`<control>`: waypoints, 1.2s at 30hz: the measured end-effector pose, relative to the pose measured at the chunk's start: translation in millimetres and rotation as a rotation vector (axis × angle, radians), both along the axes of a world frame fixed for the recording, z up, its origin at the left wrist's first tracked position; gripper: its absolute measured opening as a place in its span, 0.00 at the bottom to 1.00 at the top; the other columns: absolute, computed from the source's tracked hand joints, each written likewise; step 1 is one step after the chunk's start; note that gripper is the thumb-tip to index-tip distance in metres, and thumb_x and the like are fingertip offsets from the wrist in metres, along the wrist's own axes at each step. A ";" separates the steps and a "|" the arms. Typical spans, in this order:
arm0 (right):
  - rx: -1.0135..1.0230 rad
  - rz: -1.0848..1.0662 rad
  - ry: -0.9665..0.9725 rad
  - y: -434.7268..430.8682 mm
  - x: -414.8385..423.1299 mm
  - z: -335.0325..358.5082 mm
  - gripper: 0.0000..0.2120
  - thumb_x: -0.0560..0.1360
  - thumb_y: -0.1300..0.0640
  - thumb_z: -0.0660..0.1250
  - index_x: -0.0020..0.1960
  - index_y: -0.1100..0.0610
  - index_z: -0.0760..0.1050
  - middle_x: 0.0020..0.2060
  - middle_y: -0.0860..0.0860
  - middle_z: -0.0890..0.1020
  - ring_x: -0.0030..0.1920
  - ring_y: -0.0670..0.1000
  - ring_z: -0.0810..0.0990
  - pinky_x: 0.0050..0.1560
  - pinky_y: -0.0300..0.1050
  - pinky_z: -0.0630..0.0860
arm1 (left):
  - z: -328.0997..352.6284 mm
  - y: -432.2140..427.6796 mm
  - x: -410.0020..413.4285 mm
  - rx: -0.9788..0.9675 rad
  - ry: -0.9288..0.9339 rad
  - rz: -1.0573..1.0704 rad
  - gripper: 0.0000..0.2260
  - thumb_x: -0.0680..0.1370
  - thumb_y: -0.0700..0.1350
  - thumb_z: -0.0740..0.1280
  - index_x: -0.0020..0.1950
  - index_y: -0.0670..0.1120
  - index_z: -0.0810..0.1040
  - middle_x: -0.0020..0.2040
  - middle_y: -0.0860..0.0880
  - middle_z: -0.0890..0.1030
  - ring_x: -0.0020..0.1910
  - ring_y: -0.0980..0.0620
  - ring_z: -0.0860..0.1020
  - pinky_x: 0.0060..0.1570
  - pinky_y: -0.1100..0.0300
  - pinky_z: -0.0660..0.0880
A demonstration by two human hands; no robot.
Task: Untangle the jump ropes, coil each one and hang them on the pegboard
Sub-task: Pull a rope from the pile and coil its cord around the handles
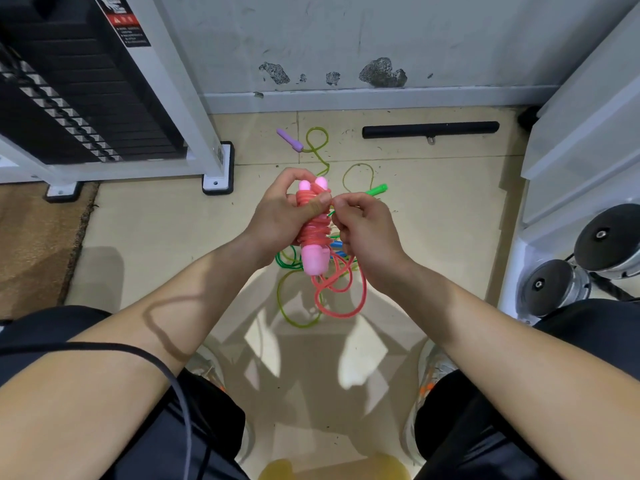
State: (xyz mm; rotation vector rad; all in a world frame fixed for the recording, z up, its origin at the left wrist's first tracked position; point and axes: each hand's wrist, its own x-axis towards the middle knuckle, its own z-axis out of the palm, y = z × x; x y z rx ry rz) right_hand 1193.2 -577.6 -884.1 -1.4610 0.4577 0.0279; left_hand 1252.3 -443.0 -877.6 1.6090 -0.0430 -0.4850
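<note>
Head view | I see left hand [282, 216] gripping pink plastic handles [314, 262] wound in coral-red cord [313, 232] | right hand [365, 237] pinching cord just beside it

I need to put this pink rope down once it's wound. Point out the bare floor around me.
Widest bare floor: left of the left hand, bordered by the brown mat and the white machine foot. Second patch: right of the right hand, between the black bar and the white rack. Crowded: the middle, where loose ropes tangle under the pink rope.
</note>
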 end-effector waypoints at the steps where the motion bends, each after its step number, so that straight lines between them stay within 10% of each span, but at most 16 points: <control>1: -0.013 0.027 0.005 -1.5 0.7 0.5 0.08 0.83 0.57 0.62 0.48 0.58 0.76 0.26 0.45 0.70 0.24 0.43 0.64 0.26 0.38 0.62 | 0.7 0.6 1.0 -0.027 0.023 0.020 0.12 0.79 0.44 0.71 0.59 0.48 0.73 0.41 0.46 0.82 0.34 0.51 0.81 0.29 0.58 0.78; 10: 0.049 0.360 0.114 -27.8 6.0 14.2 0.15 0.85 0.51 0.58 0.43 0.58 0.72 0.28 0.47 0.59 0.26 0.47 0.59 0.30 0.40 0.69 | 10.8 19.4 18.8 -0.059 0.071 0.130 0.16 0.80 0.47 0.69 0.66 0.48 0.71 0.44 0.50 0.82 0.35 0.51 0.82 0.36 0.55 0.80; 18: 0.117 0.100 -0.109 -22.3 17.6 9.1 0.17 0.86 0.52 0.52 0.40 0.54 0.64 0.27 0.46 0.61 0.26 0.48 0.61 0.34 0.44 0.75 | 11.9 15.6 14.1 -0.094 0.052 0.143 0.14 0.80 0.47 0.69 0.64 0.50 0.71 0.45 0.50 0.81 0.37 0.50 0.82 0.38 0.54 0.79; 36: -0.640 -0.109 -0.270 -7.5 8.6 -13.4 0.17 0.84 0.49 0.49 0.44 0.59 0.66 0.36 0.55 0.77 0.38 0.54 0.74 0.43 0.58 0.73 | 15.5 -7.4 -7.4 -0.163 0.079 0.299 0.11 0.81 0.48 0.67 0.62 0.52 0.71 0.44 0.50 0.81 0.33 0.54 0.81 0.27 0.64 0.74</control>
